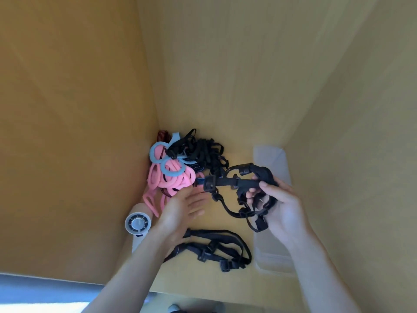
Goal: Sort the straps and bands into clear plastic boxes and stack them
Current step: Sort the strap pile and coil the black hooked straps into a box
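The right hand point(282, 204) gripped a tangled black strap point(246, 184), fingers curled round its bunched end. The left hand point(182, 206) was open, fingers relaxed and spread, holding nothing that I could make out. From the right hand's grip the strap ran leftward, its long axis lying across the tabletop point(225, 281), and its buckle end hung just beside the left fingertips.

The clear plastic box point(270, 154) lay along the right edge of the tabletop against the wall, with its length running from the near edge toward the far corner. The right hand and its bunch of strap were over the box's left wall, so the right hand was plainly the nearer one. To my eye the strap only needed gathering in from the left and lowering to the right.

A second black strap point(216, 247) lay loose toward the near edge, between the two forearms. Pink bands point(178, 179), blue bands point(158, 152) and a heap of black straps point(205, 150) crowded the far left corner.
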`<move>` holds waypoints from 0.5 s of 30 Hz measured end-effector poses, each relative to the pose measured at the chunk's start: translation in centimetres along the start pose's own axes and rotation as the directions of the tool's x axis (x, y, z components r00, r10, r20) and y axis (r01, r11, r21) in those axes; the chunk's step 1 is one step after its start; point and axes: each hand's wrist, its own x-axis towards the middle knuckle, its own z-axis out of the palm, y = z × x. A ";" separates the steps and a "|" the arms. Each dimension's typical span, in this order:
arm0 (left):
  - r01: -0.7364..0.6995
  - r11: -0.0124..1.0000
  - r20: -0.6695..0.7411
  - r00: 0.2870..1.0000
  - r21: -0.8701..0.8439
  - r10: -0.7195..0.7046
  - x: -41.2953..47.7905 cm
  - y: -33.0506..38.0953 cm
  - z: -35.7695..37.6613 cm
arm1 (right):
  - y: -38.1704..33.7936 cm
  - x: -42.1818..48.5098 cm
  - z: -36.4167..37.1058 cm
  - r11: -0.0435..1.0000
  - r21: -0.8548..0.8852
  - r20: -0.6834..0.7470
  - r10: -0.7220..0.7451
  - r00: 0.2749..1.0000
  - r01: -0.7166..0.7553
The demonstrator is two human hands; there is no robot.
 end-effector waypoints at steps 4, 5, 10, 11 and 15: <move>0.069 0.991 0.407 0.913 -0.117 -0.015 -1.5 1.6 1.6 | 0.1 -0.5 0.1 0.992 0.095 0.130 0.072 0.989 -0.085; 0.082 0.988 0.472 0.882 -0.128 -0.013 -2.1 1.8 2.1 | 0.4 -0.6 0.3 0.991 0.088 0.136 0.089 0.987 -0.101; -0.082 0.997 0.456 0.887 0.000 0.073 -3.5 1.3 2.7 | 1.9 -0.6 1.0 0.993 0.038 -0.025 0.109 0.994 -0.108; -0.099 0.995 0.404 0.911 0.021 0.083 -3.5 1.3 2.5 | 2.0 -0.6 1.1 0.994 0.034 -0.078 0.109 0.991 -0.107; -0.102 0.995 0.323 0.942 0.006 0.095 -3.5 2.1 1.4 | 2.7 -0.7 1.3 0.993 0.045 -0.171 0.119 0.978 -0.113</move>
